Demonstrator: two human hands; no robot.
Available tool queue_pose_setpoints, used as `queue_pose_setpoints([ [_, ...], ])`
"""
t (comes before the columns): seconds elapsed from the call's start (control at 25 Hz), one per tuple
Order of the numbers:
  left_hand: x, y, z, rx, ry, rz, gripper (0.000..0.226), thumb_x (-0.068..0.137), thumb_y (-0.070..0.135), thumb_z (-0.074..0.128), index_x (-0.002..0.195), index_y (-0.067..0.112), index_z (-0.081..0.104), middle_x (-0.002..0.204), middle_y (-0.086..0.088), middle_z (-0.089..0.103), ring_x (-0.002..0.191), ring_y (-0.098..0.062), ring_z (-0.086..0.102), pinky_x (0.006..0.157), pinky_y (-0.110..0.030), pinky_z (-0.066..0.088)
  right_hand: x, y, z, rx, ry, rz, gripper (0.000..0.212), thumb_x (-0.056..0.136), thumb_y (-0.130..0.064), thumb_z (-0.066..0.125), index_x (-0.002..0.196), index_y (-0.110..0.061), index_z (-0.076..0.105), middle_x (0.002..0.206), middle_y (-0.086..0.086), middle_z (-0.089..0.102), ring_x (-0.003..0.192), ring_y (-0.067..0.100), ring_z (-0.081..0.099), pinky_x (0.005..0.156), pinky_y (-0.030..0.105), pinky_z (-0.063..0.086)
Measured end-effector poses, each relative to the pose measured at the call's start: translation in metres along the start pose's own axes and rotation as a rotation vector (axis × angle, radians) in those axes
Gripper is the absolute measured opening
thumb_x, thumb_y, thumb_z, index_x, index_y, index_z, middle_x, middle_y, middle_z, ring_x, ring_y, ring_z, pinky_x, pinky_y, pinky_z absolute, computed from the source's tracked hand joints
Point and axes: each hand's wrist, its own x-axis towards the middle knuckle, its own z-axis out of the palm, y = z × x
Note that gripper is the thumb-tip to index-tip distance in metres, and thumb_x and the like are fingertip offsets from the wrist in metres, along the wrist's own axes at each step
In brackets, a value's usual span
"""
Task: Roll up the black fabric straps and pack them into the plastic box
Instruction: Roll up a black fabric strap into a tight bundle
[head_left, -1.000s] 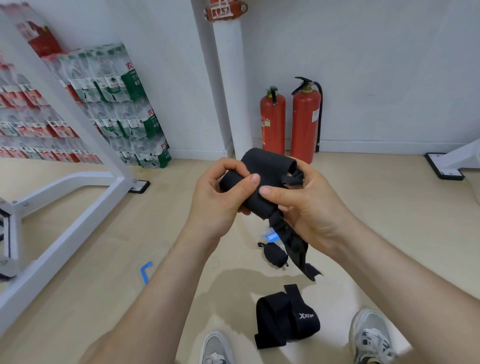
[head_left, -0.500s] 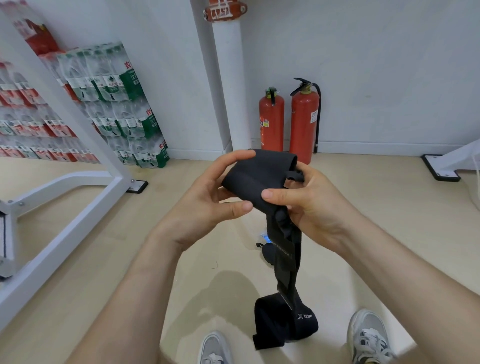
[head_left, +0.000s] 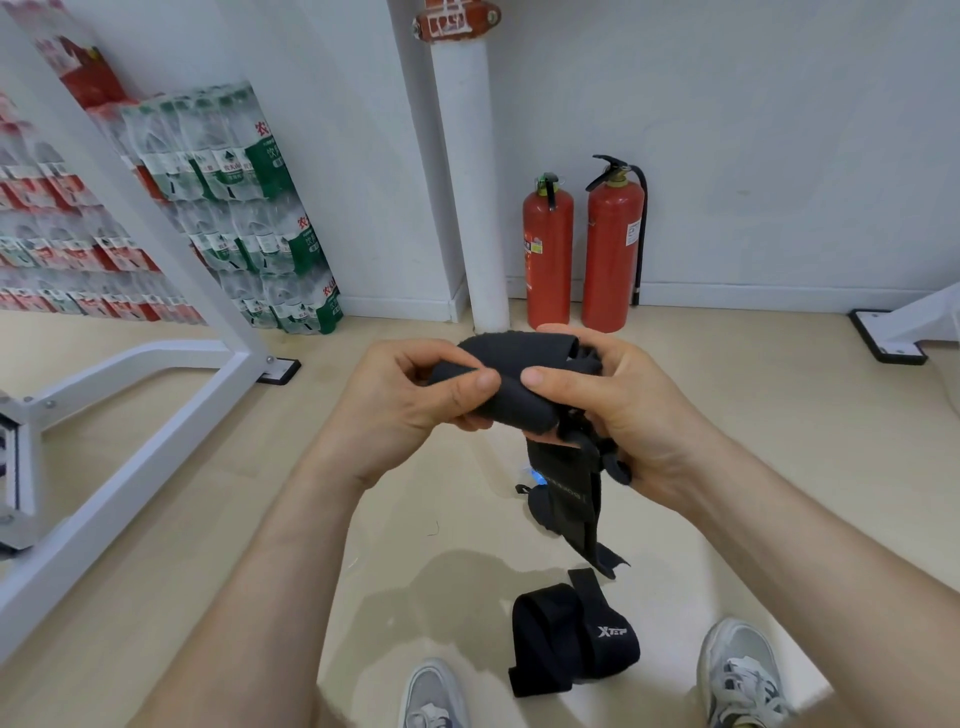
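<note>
1. A white metal frame (head_left: 135, 415) is standing on the floor at the left, with shrink-wrapped water bottle packs (head_left: 249, 208) leaning on the wall behind it.
2. Two red fire extinguishers (head_left: 613, 249) are standing by the far wall.
3. The left hand (head_left: 405, 410) is curling round the roll's left end, thumb pressing on top. The right hand (head_left: 623, 415) is pinching the right end.
4. The black fabric strap (head_left: 514, 374) is sitting half wound between both hands, its loose tail (head_left: 571, 509) hanging toward the floor.
5. It is looking soft, light and limp, so the coil would likely spring loose if released. Gripping across the outer wrap while drawing the tail taut seems best.
6. A second strap (head_left: 566, 639) is lying loosely folded near the shoes (head_left: 737, 675). A small black bundle (head_left: 537, 512) is lying behind the tail. No plastic box is showing.
</note>
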Motion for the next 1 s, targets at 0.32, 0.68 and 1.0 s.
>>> queue_pose_setpoints([
  [0.32,0.003,-0.004,0.015,-0.007,0.126,-0.093,0.016,0.092,0.021,0.067,0.082,0.017,0.056,0.058,-0.001,0.057,0.045,-0.019,0.046,0.045,-0.025,0.041,0.003,0.000,-0.002,-0.137,0.095,-0.109,0.064,0.067,-0.011,0.085,0.125,-0.021,0.059,0.114,0.006,0.068,0.094,0.023,0.073,0.077,0.039,0.062],
  [0.68,0.007,-0.012,0.025,0.062,0.138,-0.173,0.024,0.096,0.035,0.057,0.090,0.012,0.054,0.060,0.004,0.052,0.044,-0.010,0.038,0.041,-0.020,0.032,0.000,0.008,-0.001,-0.232,0.025,-0.050,0.071,0.072,0.009,0.081,0.130,-0.020,0.051,0.120,0.010,0.059,0.083,0.029,0.074,0.071,0.043,0.062],
  [1.0,0.001,-0.010,0.001,-0.019,-0.084,-0.042,0.049,0.079,0.004,0.079,0.118,0.025,0.059,0.112,0.003,0.067,0.095,-0.013,0.068,0.081,-0.027,0.055,0.011,0.007,-0.010,-0.097,0.070,-0.023,0.071,0.061,0.003,0.083,0.126,-0.015,0.057,0.116,0.015,0.069,0.099,0.032,0.072,0.089,0.050,0.058],
])
